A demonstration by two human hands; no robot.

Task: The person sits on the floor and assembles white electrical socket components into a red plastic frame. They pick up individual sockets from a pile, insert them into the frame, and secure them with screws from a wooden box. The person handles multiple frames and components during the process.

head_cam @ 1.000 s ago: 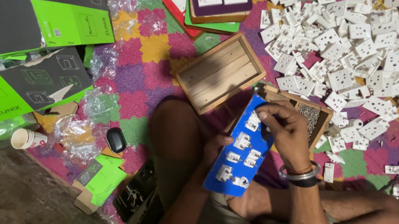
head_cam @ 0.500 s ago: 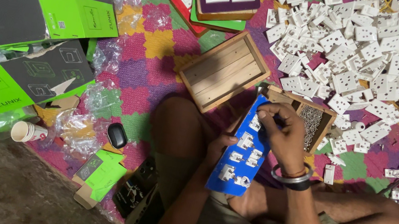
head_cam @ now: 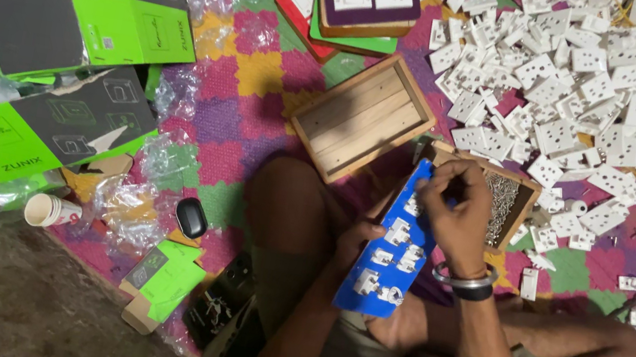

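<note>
Since the earlier frames the right hand (head_cam: 459,217) has slid from mid-plate up to the far top end of the blue plate (head_cam: 390,256), fingers now bunched in a pinch there; the left hand (head_cam: 355,242) has barely shifted on the plate's near-left edge.

Seated person, legs folded on a patchwork mat, works a blue plate fitted w/ white socket modules (head_cam: 384,260) in the lap. Left hand is clasped around the plate's edge from below/left, thumb over the rim, holding it tilted. Right hand is pinched at the plate's top end; whatever small item sits betw. the fingertips can't be made out, likely a screw, but too small to tell.

Key relation: plate's long axis runs diagonally, from near the left hand's side up and away toward the right hand, so its upper end lies directly under the right fingertips. Right hand is nearer that end; left hand is nearer the lower half. Just beyond the right hand, touching distance, is an open wooden box of screws (head_cam: 501,204); farther left of it, an empty wooden tray (head_cam: 364,117).

Beyond and right of the right hand: big heap of loose white sockets (head_cam: 577,93). Well left of the left hand: green-and-black cartons (head_cam: 68,12), paper cup (head_cam: 49,210).

Hidden: plate's top corner under the right hand; left palm behind the plate.
</note>
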